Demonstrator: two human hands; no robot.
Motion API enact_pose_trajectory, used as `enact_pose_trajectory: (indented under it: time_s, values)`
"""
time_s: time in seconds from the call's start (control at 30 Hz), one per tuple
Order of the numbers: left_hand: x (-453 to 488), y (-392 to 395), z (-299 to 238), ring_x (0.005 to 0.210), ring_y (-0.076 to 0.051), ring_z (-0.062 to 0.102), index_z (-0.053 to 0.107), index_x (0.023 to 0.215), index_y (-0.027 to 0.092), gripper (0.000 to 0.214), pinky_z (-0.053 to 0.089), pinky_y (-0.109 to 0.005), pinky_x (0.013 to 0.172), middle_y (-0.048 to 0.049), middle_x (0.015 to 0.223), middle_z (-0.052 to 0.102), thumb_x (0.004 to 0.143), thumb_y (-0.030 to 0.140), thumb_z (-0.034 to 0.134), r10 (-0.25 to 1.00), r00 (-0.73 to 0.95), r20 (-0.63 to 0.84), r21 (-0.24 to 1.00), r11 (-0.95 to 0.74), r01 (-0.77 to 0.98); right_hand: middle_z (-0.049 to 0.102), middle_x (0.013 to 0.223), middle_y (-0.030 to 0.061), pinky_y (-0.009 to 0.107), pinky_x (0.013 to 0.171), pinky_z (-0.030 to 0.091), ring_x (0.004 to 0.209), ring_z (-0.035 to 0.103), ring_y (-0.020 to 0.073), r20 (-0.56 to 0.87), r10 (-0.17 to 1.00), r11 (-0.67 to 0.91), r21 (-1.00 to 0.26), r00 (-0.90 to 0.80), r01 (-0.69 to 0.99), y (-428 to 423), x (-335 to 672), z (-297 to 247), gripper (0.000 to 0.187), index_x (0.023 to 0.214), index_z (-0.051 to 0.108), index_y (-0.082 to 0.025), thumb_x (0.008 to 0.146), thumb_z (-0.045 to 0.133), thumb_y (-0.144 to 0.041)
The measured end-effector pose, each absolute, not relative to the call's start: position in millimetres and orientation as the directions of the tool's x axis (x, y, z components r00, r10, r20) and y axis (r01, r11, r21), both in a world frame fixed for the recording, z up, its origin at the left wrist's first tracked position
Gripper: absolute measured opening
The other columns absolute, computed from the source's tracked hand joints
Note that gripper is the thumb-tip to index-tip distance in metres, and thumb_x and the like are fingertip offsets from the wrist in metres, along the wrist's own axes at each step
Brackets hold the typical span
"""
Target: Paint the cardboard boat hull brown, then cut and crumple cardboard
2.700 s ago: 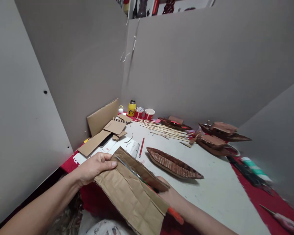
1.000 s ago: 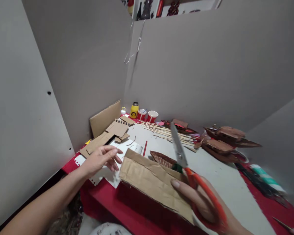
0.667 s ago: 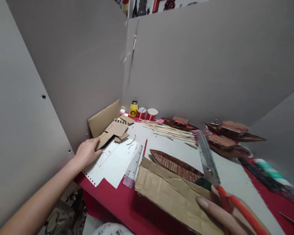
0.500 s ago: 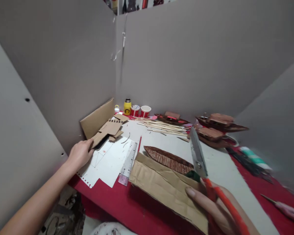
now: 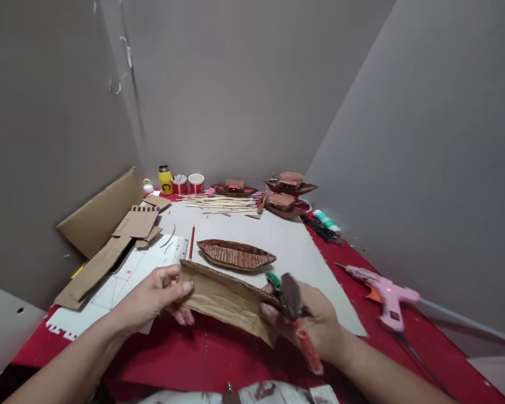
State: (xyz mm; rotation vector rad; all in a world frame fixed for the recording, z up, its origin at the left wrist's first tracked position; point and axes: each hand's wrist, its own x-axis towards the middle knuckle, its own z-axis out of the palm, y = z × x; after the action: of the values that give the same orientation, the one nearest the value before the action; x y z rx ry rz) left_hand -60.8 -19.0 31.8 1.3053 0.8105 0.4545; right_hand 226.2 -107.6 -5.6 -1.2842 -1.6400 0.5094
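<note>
A bent strip of brown cardboard (image 5: 223, 297) spans both my hands above the front of the table. My left hand (image 5: 157, 300) pinches its left end between thumb and fingers. At the other end, my right hand (image 5: 315, 314) grips the cardboard and also a pair of scissors (image 5: 303, 342) with orange handles; their blades are smeared by motion. A small green thing (image 5: 273, 280) shows by the right fingers, its kind unclear. Just beyond the strip lies a brown model boat hull (image 5: 235, 254) with a slatted floor.
Cardboard pieces (image 5: 96, 269) lie on drawn paper (image 5: 109, 292) at left, near a red pencil (image 5: 192, 241). Farther back are thin sticks (image 5: 219, 203), paper cups (image 5: 196, 182), a yellow bottle (image 5: 165, 180) and roofed model boats (image 5: 283, 205). A pink glue gun (image 5: 382, 289) rests at right.
My left hand has left the cardboard pile and taken hold of the strip's left end. The scissors have tilted downward in my right hand. The view has swung right, showing the whole glue gun.
</note>
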Motion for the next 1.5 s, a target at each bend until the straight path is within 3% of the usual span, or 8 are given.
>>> enact_pose_trajectory:
  time_s: [0.13, 0.33, 0.47, 0.63, 0.87, 1.03, 1.27, 1.5]
  values:
    - [-60.1, -4.2, 36.0, 0.060, -0.017, 0.072, 0.065, 0.092, 0.016, 0.039, 0.058, -0.025, 0.057, -0.0026, 0.065, 0.073, 0.080, 0.052, 0.076, 0.842, 0.529, -0.106, 0.994, 0.085, 0.064, 0.067, 0.067, 0.0028, 0.031, 0.058, 0.051, 0.057, 0.060, 0.0182, 0.484, 0.872, 0.355, -0.721, 0.067, 0.595, -99.4, 244.8, 14.6, 0.024, 0.081, 0.069, -0.025, 0.081, 0.072, -0.049]
    - [-64.2, 6.3, 43.6, 0.080, -0.021, 0.076, 0.073, 0.102, 0.018, 0.028, 0.063, -0.035, 0.079, -0.0040, 0.092, 0.079, 0.089, 0.042, 0.069, 0.945, 0.099, 0.313, 0.928, -0.326, 0.180, 0.070, 0.072, 0.0071, 0.030, 0.059, 0.046, 0.068, 0.065, 0.0233, 0.278, 0.860, -0.267, -0.469, 0.428, 0.842, -60.9, 297.6, 33.1, 0.049, 0.084, 0.066, -0.019, 0.088, 0.050, -0.065]
    - [-56.8, 16.2, 25.4, 0.120, -0.023, 0.067, 0.068, 0.127, 0.025, 0.037, 0.050, -0.041, 0.109, -0.0063, 0.129, 0.072, 0.094, 0.017, 0.055, 0.626, 0.339, 0.702, 0.519, -0.776, 0.359, 0.075, 0.083, 0.0166, 0.033, 0.059, 0.041, 0.078, 0.069, 0.0326, 0.186, 0.839, -0.445, -0.308, 0.512, 0.841, -36.9, 321.8, 21.6, 0.039, 0.084, 0.070, -0.016, 0.086, 0.057, -0.053]
    - [-45.6, 42.1, 8.1, 0.130, -0.028, 0.060, 0.044, 0.153, 0.024, 0.066, 0.055, -0.041, 0.102, -0.0174, 0.148, 0.056, 0.089, 0.008, 0.048, 0.137, 0.653, 0.745, -0.037, -0.969, 0.245, 0.077, 0.091, 0.0215, 0.034, 0.061, 0.044, 0.082, 0.073, 0.0342, 0.105, 0.838, -0.511, -0.194, 0.536, 0.837, -23.3, 330.1, 4.2, 0.037, 0.087, 0.074, -0.014, 0.086, 0.060, -0.047]
    - [-27.5, 57.4, 15.0, 0.113, -0.031, 0.071, 0.040, 0.155, 0.020, 0.067, 0.060, -0.040, 0.089, -0.0247, 0.134, 0.065, 0.090, 0.006, 0.050, -0.025, 0.706, 0.708, -0.268, -0.934, 0.235, 0.074, 0.112, 0.0200, 0.041, 0.078, 0.055, 0.101, 0.071, 0.0341, 0.300, 0.856, -0.390, -0.160, 0.421, 0.907, -31.4, 320.2, 8.7, 0.041, 0.120, 0.067, -0.013, 0.090, 0.060, -0.041]
    - [-8.2, 58.7, 19.4, 0.098, -0.031, 0.075, 0.041, 0.154, 0.017, 0.064, 0.062, -0.040, 0.075, -0.0273, 0.130, 0.067, 0.091, 0.008, 0.050, -0.093, 0.743, 0.663, -0.333, -0.925, 0.182, 0.046, 0.154, 0.0198, 0.049, 0.110, 0.044, 0.138, 0.047, 0.0327, 0.584, 0.812, 0.051, -0.058, -0.008, 0.997, -40.5, 278.4, 26.7, 0.070, 0.152, 0.037, -0.013, 0.092, 0.062, -0.038]
    - [14.1, 66.4, 31.4, 0.105, -0.027, 0.073, 0.054, 0.145, 0.021, 0.050, 0.061, -0.036, 0.084, -0.0190, 0.136, 0.066, 0.097, 0.015, 0.045, -0.033, 0.737, 0.675, -0.209, -0.967, 0.147, 0.074, 0.098, 0.0182, 0.043, 0.083, 0.055, 0.089, 0.067, 0.0284, 0.629, 0.733, 0.340, -0.013, -0.257, 0.940, -12.7, 259.6, 33.2, 0.026, 0.110, 0.069, -0.010, 0.090, 0.053, -0.016]
    - [15.5, 76.7, 48.0, 0.079, -0.023, 0.074, 0.054, 0.144, 0.022, 0.047, 0.061, -0.036, 0.069, -0.0205, 0.135, 0.066, 0.097, 0.019, 0.046, -0.246, 0.738, 0.629, -0.480, -0.869, 0.120, 0.078, 0.100, 0.0088, 0.030, 0.080, 0.055, 0.092, 0.072, 0.0202, 0.649, 0.731, 0.437, -0.207, -0.211, 0.875, 3.6, 263.8, 43.9, 0.033, 0.106, 0.070, -0.015, 0.082, 0.049, -0.006]
